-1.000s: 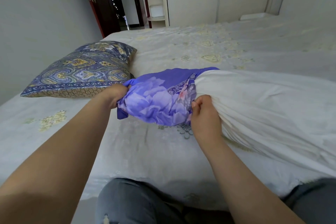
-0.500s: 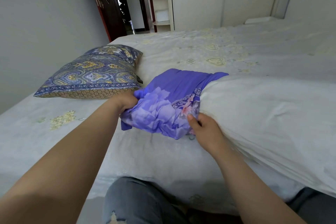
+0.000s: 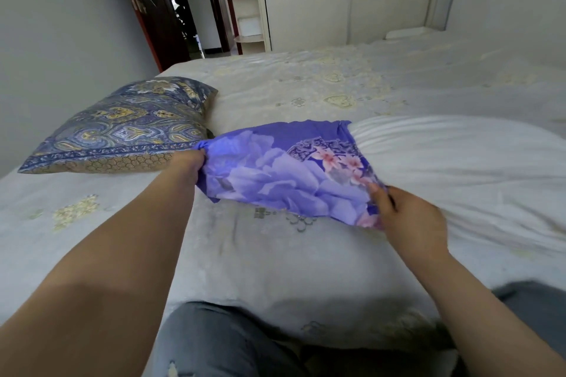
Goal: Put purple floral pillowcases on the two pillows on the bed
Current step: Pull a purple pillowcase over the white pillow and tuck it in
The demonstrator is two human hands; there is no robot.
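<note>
My left hand bunches the closed end of the purple floral pillowcase; my right hand pinches its open hem over the white pillow. Pulling unevenly could slip the hem off the pillow's corner.

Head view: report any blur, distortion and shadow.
Head view: motion blur smears the right hand gripping the purple pillowcase; wide-angle bending curves the door frame; soft daylight, faint shadow on the bed under the pillowcase.
</note>
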